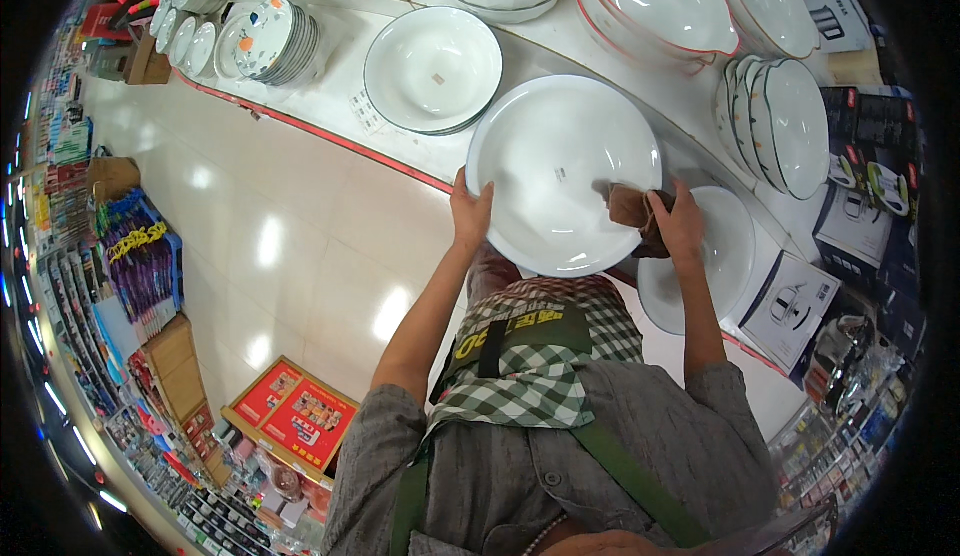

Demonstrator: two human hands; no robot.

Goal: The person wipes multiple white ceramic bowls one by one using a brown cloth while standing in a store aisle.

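A large white round dish [551, 135] with a thin blue rim is tilted up in front of me, partly over the shelf edge. My left hand [472, 211] grips its left rim, the thumb on the inner face. In my right hand [677, 220] is a brown cloth [630, 206], pressed against the inside of the dish near its right rim. Whether those fingers also hold the rim is hidden by the cloth. A small label sits in the dish's middle. Behind my right hand, another white bowl [724, 256] rests on the shelf, partly covered.
A white bowl stack [433, 68] stands at the dish's upper left, patterned plates [274, 38] farther left. Red-rimmed bowls [660, 0] and upright bowls [787, 124] are behind. A boxed appliance [789, 308] stands right. The shelf has a red front edge [337, 141].
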